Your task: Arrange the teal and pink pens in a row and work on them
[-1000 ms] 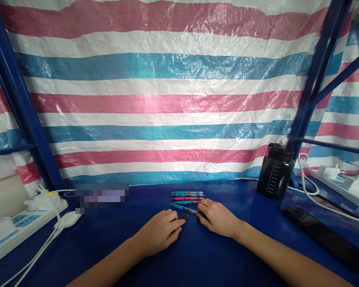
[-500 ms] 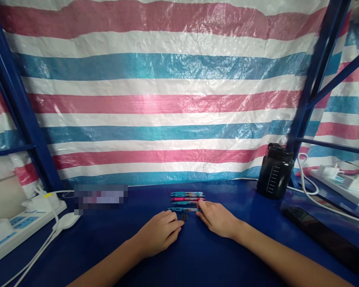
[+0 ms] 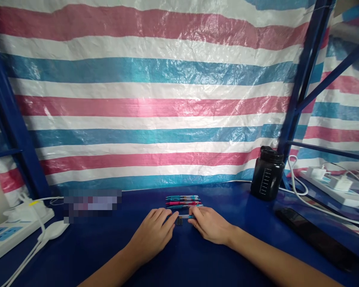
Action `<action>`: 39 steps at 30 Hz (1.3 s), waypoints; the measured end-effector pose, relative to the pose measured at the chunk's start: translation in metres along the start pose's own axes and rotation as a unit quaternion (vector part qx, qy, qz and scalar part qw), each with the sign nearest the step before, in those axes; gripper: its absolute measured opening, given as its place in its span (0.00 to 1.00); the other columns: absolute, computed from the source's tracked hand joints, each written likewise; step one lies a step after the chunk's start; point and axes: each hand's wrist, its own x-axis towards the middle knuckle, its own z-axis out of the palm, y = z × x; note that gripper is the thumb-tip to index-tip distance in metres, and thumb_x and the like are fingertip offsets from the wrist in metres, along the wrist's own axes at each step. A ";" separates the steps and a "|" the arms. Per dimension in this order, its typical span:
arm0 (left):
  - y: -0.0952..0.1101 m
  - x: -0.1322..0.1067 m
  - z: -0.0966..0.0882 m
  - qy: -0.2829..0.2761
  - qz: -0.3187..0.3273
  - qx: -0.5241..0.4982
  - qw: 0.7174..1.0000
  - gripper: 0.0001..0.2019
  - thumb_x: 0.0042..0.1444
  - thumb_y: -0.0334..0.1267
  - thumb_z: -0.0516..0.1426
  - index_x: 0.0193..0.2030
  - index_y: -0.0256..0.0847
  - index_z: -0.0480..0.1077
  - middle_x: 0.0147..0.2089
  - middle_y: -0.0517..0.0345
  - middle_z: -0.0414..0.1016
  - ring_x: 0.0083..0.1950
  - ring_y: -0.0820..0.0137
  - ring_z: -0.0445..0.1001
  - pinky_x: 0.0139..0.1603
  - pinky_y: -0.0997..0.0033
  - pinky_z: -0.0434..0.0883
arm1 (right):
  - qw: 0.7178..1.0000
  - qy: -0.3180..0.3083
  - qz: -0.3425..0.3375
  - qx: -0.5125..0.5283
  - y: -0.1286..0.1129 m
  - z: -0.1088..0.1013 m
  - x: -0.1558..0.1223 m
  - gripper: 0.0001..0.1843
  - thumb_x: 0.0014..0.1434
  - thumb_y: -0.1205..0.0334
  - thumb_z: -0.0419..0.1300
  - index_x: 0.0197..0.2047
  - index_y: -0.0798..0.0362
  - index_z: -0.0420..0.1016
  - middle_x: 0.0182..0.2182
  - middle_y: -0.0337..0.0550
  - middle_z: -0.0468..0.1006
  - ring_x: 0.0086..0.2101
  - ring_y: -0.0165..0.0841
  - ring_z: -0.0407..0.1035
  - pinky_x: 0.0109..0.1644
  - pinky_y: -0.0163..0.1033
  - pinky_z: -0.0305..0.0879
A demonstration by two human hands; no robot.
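A slim pen with a clear barrel and a blue part spans the gap between my two hands. My left hand pinches its left end, thumb and fingers together, hiding that end. At the other end, my right hand is closed on the pen with its fingertips. Just under the pen lies a small dark square piece, partly covered. Beyond my hands, several pens, teal and pink, lie side by side on the blue table.
A black bottle stands at the back right, with a black phone-like slab in front of it. White power strips and cables flank both sides. A blurred-out item lies at the back left. Striped sheeting hangs behind.
The nearest pen has come off the row toward me and is now held between both hands. My left hand has moved from beside the small dark piece to the pen's end. The view has shifted slightly.
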 end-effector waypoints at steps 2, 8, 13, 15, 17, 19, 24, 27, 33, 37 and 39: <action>0.000 -0.001 0.003 -0.009 0.000 0.020 1.000 0.14 0.67 0.32 0.44 0.52 0.33 0.66 0.40 0.48 0.73 0.39 0.60 0.71 0.38 0.60 0.66 | 1.000 -0.003 -0.005 0.001 0.000 0.000 -0.001 0.06 0.70 0.62 0.44 0.46 0.53 0.59 0.39 0.48 0.75 0.38 0.38 0.71 0.43 0.40 0.65; 0.001 -0.005 0.008 -0.028 -0.022 0.030 0.999 0.17 0.71 0.35 0.38 0.39 0.39 0.65 0.28 0.59 0.68 0.26 0.67 0.67 0.27 0.67 0.58 | 1.000 0.004 -0.019 -0.003 -0.006 -0.002 -0.001 0.11 0.70 0.60 0.45 0.49 0.54 0.63 0.40 0.48 0.77 0.39 0.39 0.72 0.45 0.42 0.66; 0.000 -0.007 0.011 -0.022 -0.020 0.024 0.999 0.19 0.72 0.36 0.34 0.39 0.40 0.63 0.28 0.60 0.68 0.25 0.68 0.68 0.24 0.68 0.55 | 1.000 -0.003 -0.015 0.002 -0.006 -0.005 0.001 0.16 0.70 0.57 0.46 0.52 0.55 0.67 0.40 0.48 0.78 0.39 0.39 0.73 0.46 0.42 0.66; 0.000 -0.006 0.011 -0.027 -0.022 0.026 0.999 0.19 0.72 0.37 0.34 0.39 0.40 0.63 0.28 0.60 0.68 0.25 0.68 0.67 0.24 0.68 0.55 | 0.999 -0.002 -0.002 0.037 -0.005 -0.006 0.001 0.17 0.70 0.55 0.45 0.50 0.56 0.69 0.38 0.49 0.78 0.39 0.40 0.72 0.46 0.44 0.65; 0.001 -0.005 0.010 -0.040 -0.024 0.028 0.999 0.19 0.72 0.37 0.34 0.38 0.40 0.63 0.28 0.60 0.68 0.25 0.68 0.67 0.24 0.68 0.55 | 0.996 0.002 0.017 0.084 -0.004 -0.006 0.001 0.19 0.71 0.54 0.44 0.46 0.56 0.71 0.36 0.49 0.77 0.37 0.40 0.72 0.45 0.44 0.65; 0.001 -0.005 0.008 -0.058 -0.026 0.030 0.998 0.19 0.72 0.37 0.35 0.39 0.40 0.63 0.28 0.60 0.67 0.25 0.67 0.67 0.25 0.68 0.55 | 0.991 0.000 0.029 0.130 -0.001 -0.004 0.001 0.21 0.71 0.53 0.42 0.41 0.55 0.71 0.32 0.45 0.77 0.34 0.37 0.71 0.41 0.40 0.65; 0.002 -0.006 0.008 -0.108 -0.038 0.037 0.993 0.17 0.72 0.36 0.37 0.40 0.40 0.64 0.28 0.59 0.67 0.26 0.67 0.69 0.25 0.70 0.57 | 0.980 -0.018 0.020 0.198 0.006 -0.001 0.003 0.23 0.71 0.49 0.44 0.33 0.53 0.70 0.24 0.36 0.75 0.26 0.28 0.70 0.33 0.31 0.64; 0.001 -0.006 0.009 -0.159 -0.043 0.028 0.986 0.13 0.71 0.35 0.41 0.41 0.39 0.65 0.30 0.59 0.70 0.27 0.68 0.71 0.25 0.72 0.59 | 0.979 -0.018 0.014 0.205 0.009 0.001 0.005 0.25 0.70 0.47 0.46 0.31 0.54 0.70 0.22 0.36 0.74 0.23 0.27 0.69 0.29 0.29 0.62; 0.003 0.000 0.003 -0.262 -0.066 -0.001 0.963 0.10 0.70 0.34 0.45 0.44 0.39 0.66 0.34 0.58 0.74 0.29 0.67 0.75 0.24 0.74 0.64 | 0.986 -0.006 0.005 0.168 0.012 0.007 0.005 0.28 0.68 0.43 0.45 0.31 0.55 0.73 0.23 0.39 0.75 0.24 0.29 0.69 0.29 0.32 0.61; 0.003 0.002 -0.002 -0.278 -0.075 -0.024 0.957 0.10 0.70 0.36 0.44 0.46 0.40 0.66 0.34 0.59 0.75 0.30 0.66 0.76 0.24 0.74 0.66 | 0.994 0.018 0.001 0.112 0.012 0.009 0.001 0.27 0.68 0.42 0.46 0.39 0.53 0.76 0.31 0.45 0.78 0.33 0.36 0.70 0.38 0.38 0.62; 0.002 0.002 -0.003 -0.277 -0.076 -0.028 0.957 0.10 0.70 0.36 0.44 0.47 0.41 0.66 0.35 0.59 0.75 0.31 0.65 0.77 0.25 0.72 0.67 | 0.995 0.027 0.000 0.092 0.011 0.009 0.001 0.26 0.68 0.43 0.45 0.41 0.53 0.76 0.33 0.46 0.79 0.35 0.37 0.70 0.40 0.39 0.63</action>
